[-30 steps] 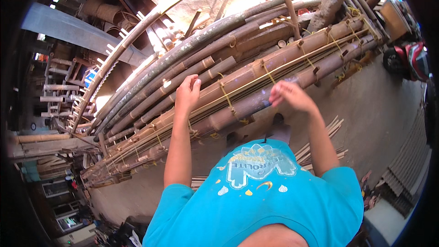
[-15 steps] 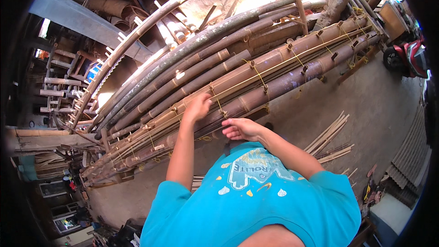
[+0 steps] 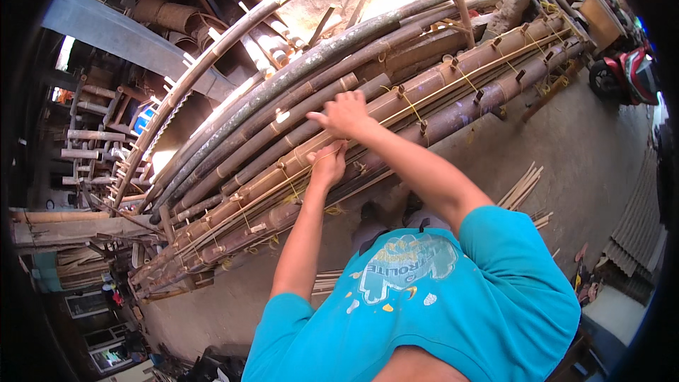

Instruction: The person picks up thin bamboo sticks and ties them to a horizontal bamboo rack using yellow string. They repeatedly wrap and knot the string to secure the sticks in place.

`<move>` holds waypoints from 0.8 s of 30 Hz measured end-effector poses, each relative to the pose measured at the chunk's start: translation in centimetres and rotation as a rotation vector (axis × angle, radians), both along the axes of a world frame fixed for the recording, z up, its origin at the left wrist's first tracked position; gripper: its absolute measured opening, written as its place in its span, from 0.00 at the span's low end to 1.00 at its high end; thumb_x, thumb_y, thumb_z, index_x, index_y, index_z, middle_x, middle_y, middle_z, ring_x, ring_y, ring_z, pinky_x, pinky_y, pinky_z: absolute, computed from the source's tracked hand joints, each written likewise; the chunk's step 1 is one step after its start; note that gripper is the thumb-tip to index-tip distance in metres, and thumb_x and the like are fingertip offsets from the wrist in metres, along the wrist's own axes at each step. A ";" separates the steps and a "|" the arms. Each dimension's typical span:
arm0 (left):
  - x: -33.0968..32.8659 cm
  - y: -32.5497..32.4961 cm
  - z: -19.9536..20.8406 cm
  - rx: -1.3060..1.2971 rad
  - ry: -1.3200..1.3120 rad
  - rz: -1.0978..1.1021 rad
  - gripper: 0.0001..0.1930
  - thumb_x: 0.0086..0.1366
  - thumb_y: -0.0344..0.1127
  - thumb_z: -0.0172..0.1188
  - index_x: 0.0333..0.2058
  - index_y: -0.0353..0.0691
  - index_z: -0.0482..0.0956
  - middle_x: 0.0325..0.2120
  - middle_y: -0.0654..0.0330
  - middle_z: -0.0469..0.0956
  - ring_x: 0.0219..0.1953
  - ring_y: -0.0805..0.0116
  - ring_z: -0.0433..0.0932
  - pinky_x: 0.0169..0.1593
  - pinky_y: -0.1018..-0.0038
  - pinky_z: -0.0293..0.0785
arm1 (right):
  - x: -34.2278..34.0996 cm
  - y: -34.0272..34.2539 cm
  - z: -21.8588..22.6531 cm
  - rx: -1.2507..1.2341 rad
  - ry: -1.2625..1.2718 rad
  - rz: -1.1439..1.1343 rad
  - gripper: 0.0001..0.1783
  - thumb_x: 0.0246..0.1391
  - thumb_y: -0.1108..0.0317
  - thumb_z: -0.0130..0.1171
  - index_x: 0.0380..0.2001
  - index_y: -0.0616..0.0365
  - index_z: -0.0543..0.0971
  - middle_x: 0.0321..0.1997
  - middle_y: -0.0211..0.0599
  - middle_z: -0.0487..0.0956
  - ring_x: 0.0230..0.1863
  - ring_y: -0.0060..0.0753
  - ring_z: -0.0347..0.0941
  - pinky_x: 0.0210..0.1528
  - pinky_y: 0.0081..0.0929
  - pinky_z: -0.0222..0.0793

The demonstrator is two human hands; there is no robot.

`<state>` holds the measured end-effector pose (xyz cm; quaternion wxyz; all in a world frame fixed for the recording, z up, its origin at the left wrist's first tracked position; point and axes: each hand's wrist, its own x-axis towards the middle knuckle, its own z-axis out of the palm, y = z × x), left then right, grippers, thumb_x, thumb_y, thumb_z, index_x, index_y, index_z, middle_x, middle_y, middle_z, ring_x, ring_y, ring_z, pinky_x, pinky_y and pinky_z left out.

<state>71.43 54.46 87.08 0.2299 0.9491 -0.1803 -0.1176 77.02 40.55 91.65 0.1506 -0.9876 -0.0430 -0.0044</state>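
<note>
Two long bamboo poles run diagonally before me, the far pole (image 3: pixel 385 104) and the near pole (image 3: pixel 463 112), with thin bamboo strips (image 3: pixel 453 92) lying between them. Short pegs (image 3: pixel 478 96) stick out of both, and yellow cord (image 3: pixel 409 103) spans from peg to peg. My left hand (image 3: pixel 327 164) is closed at the far pole, where a thin strand seems to cross its fingers. Just beyond it, my right hand (image 3: pixel 344 114) reaches over the far pole with its fingers apart. Its palm side is hidden.
Behind lie more bamboo poles (image 3: pixel 311 99) and a curved rail with pegs (image 3: pixel 205 56). Split strips (image 3: pixel 522 185) rest on the floor at right. A red motorbike (image 3: pixel 636 78) stands far right, corrugated sheets (image 3: pixel 629 219) below it.
My right hand has swung up and away from the near pole, across to the far side of my left hand, its fingers spreading. My left hand has shifted slightly right. The view has shifted slightly.
</note>
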 end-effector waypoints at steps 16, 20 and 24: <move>5.2 -1.0 2.5 -0.837 0.023 0.080 0.11 0.70 0.38 0.54 0.38 0.40 0.83 0.25 0.56 0.82 0.29 0.72 0.80 0.38 0.71 0.74 | -18.9 2.4 -6.3 0.779 0.161 0.164 0.25 0.63 0.55 0.49 0.18 0.62 0.77 0.20 0.53 0.75 0.26 0.58 0.72 0.40 0.46 0.69; 12.4 -0.8 -0.5 -0.359 -0.283 0.077 0.15 0.70 0.41 0.50 0.37 0.38 0.82 0.31 0.48 0.83 0.33 0.50 0.82 0.41 0.60 0.75 | -20.2 2.1 -8.4 0.539 -0.164 0.275 0.24 0.60 0.56 0.51 0.14 0.57 0.78 0.17 0.47 0.76 0.26 0.52 0.73 0.48 0.42 0.69; 14.3 1.8 -7.9 -0.038 -0.201 0.164 0.18 0.69 0.46 0.50 0.35 0.36 0.81 0.35 0.41 0.81 0.42 0.39 0.79 0.46 0.51 0.73 | -19.7 2.5 -8.4 0.611 -0.221 0.304 0.23 0.59 0.58 0.51 0.13 0.56 0.78 0.17 0.46 0.77 0.27 0.51 0.75 0.49 0.41 0.70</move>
